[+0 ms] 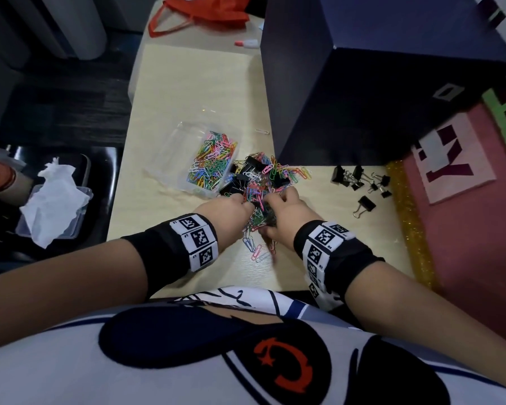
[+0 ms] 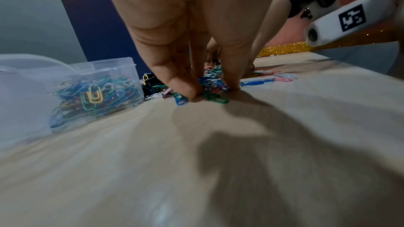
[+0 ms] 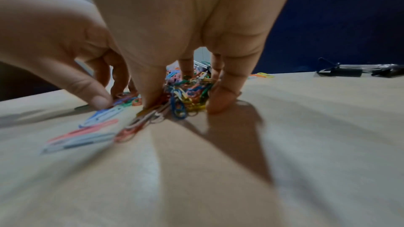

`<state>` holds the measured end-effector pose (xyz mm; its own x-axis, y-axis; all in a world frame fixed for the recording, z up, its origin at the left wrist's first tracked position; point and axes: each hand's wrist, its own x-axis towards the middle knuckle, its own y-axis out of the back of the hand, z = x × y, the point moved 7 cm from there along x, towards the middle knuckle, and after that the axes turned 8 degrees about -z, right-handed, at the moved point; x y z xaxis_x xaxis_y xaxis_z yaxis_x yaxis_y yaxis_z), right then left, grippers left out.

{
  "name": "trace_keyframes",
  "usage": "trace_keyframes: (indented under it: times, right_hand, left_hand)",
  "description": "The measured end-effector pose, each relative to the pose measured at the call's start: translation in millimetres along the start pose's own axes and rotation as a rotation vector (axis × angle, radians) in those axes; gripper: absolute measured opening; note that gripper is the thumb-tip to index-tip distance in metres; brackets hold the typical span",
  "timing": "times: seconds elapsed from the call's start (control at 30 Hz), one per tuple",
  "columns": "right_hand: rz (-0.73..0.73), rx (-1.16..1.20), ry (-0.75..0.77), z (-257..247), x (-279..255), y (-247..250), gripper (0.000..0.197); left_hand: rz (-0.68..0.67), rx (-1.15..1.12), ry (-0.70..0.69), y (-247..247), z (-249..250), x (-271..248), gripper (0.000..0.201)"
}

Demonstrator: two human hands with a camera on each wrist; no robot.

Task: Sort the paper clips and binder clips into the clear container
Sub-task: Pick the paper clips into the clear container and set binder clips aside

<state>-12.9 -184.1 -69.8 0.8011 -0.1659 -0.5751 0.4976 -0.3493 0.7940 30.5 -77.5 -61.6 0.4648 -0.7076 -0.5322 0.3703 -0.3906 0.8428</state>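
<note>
A heap of coloured paper clips (image 1: 270,173) mixed with black binder clips (image 1: 251,163) lies on the pale wooden table (image 1: 193,92). Just left of it stands the clear container (image 1: 170,153), its right half filled with paper clips (image 2: 94,92). My left hand (image 1: 231,207) and right hand (image 1: 289,209) meet at the near side of the heap. In the left wrist view my left hand (image 2: 212,91) pinches clips between thumb and fingers. My right hand (image 3: 186,99) has its fingers curled round a clump of clips. Several binder clips (image 1: 360,176) lie apart at the right.
A large dark blue box (image 1: 362,97) stands right behind the heap. One loose clip (image 1: 262,131) lies near it. A gold glitter strip (image 1: 406,223) edges a pink mat at the right. On the left sits a black tray with tissue (image 1: 56,200). An orange bag (image 1: 205,10) lies far back.
</note>
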Motion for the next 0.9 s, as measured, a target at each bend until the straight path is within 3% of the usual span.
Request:
trace_keyframes:
  times: [0.1,0.23,0.4,0.57,0.73,0.9]
  right_hand:
    - [0.047,0.011,0.031,1.2,0.8,1.4,0.038]
    - [0.100,0.051,0.032,4.5,1.1,6.5,0.021]
    - [0.089,0.069,-0.070,11.6,3.6,18.0,0.036]
    - [-0.017,-0.074,-0.114,6.2,7.9,45.2,0.042]
    - [-0.122,-0.306,-0.135,-9.3,15.5,66.2,0.028]
    - [-0.046,-0.248,-0.116,-23.6,23.2,93.0,0.026]
  left_hand:
    - [0.023,-0.013,0.006,1.2,-2.6,5.0,0.027]
    - [-0.002,0.009,-0.007,3.1,-3.3,7.8,0.027]
    - [0.036,-0.021,-0.030,6.6,-7.4,11.6,0.019]
    - [0.085,-0.119,-0.071,22.1,-12.6,9.5,0.015]
    - [0.213,-0.275,-0.147,47.6,-28.2,0.1,0.022]
    - [0.320,-0.346,-0.018,67.4,-68.9,-7.2,0.020]
